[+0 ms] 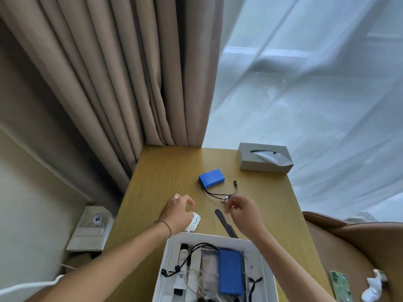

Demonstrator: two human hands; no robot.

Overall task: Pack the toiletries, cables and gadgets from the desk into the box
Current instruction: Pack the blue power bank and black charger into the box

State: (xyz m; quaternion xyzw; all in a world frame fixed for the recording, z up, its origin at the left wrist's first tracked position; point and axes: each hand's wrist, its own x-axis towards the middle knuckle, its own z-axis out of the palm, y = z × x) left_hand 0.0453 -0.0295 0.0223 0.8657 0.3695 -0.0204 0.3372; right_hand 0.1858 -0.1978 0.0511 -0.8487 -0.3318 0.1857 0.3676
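Note:
A white box [267, 264] stands at the desk's near edge, holding a blue battery pack [230, 271], tubes and several cables. Farther back on the desk lies a smaller blue pack [211, 178] with a black cable [220, 194] running toward me. My right hand [241, 211] pinches the small connector end of that cable just above the desk. Left of it, my left hand [178, 211] hovers with loosely curled fingers, holding nothing, over a white gadget [194, 222]. A black flat strap-like item [225, 223] lies between my hands and the box.
A grey tissue box [265, 158] sits at the desk's far right corner. Beige curtains [113, 83] hang behind the desk. A brown chair [353, 243] on the right carries a green phone [341, 285]. A socket shelf [91, 227] is on the left wall.

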